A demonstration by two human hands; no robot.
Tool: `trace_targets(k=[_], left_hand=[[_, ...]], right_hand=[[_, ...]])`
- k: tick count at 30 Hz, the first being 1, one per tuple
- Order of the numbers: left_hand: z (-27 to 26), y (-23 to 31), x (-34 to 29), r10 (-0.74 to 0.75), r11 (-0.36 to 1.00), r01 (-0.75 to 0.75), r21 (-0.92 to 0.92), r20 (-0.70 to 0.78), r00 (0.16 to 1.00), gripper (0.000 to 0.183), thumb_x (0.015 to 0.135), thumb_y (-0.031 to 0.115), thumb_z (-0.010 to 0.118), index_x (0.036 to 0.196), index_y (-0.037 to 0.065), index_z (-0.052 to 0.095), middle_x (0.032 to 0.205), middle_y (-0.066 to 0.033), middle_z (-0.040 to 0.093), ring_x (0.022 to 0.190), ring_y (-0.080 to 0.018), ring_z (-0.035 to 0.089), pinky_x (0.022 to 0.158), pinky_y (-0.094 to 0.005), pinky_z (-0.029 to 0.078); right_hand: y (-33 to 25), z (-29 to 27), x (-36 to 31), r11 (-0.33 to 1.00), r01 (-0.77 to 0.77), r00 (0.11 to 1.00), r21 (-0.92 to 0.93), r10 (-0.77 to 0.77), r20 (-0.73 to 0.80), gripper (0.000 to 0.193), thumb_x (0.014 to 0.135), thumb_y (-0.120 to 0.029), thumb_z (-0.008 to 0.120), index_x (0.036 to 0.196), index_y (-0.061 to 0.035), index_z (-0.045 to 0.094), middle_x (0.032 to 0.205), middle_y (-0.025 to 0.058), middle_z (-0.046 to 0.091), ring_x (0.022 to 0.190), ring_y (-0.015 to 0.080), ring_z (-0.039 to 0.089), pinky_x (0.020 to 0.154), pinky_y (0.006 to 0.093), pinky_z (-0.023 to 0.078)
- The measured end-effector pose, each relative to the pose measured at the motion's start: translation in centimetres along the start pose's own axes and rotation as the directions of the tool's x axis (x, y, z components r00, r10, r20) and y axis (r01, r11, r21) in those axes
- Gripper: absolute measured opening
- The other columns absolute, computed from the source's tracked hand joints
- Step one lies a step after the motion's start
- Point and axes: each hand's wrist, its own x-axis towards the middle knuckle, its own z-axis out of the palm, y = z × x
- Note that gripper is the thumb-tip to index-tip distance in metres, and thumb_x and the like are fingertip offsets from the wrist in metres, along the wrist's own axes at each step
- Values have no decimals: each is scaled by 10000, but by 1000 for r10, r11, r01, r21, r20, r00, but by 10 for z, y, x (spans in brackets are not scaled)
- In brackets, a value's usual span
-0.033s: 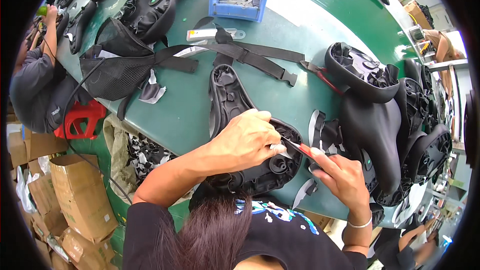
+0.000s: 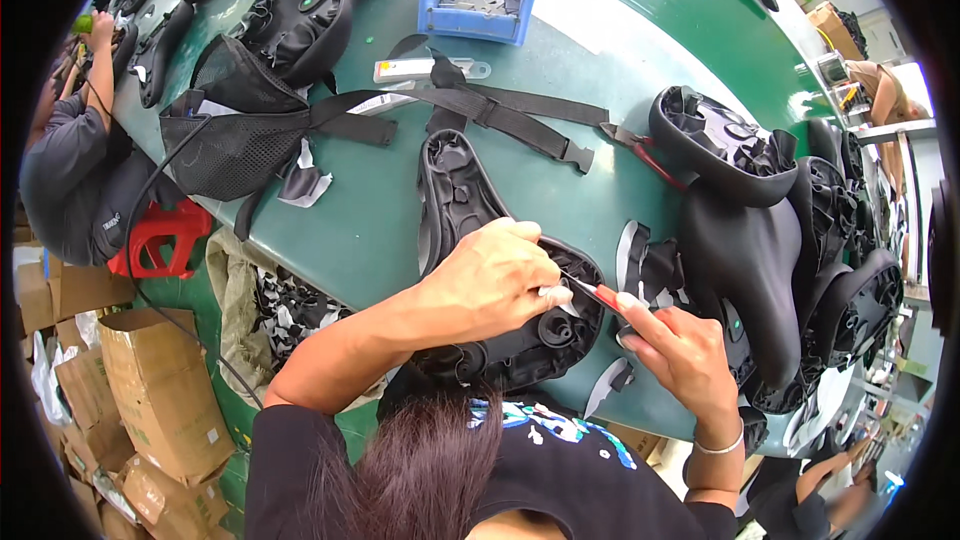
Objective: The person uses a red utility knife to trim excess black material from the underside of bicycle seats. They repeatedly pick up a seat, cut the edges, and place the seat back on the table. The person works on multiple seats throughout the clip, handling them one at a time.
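A green tabletop [image 2: 340, 255] runs across this busy workroom, with a blue bin [image 2: 428, 15] at its far side and a seated co-worker [image 2: 70, 175] over on the left. Close to the worker's body, a black saddle shell [image 2: 458, 175] lies hollow side up, its narrow end pointing away. The left hand [image 2: 492, 275] is right over its wide end, fingers curled in; I can't tell whether they pinch the black lining. The right hand [image 2: 690, 355] is just outside the shell's right edge, gripping a slim red-handled tool [image 2: 606, 296] whose thin tip reaches over the rim, close by the left fingers. Beyond the narrow end lies a black buckled strap [image 2: 525, 130]; right of the shell, more black saddles [image 2: 745, 270] are piled up, near red-handled pliers [image 2: 628, 136].
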Motion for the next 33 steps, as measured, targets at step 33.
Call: trace_targets(k=[33], left_hand=[[-11, 5, 33, -98, 456, -384, -803, -474, 875, 234, 870, 207, 604, 703, 79, 503, 740, -37, 465, 844, -245, 516, 826, -407, 433]], right_hand=[[-33, 62, -7, 934, -352, 880, 69, 355, -315, 565, 810, -40, 651, 1347, -81, 482, 693, 95, 539, 553, 252, 537, 470, 366, 421]])
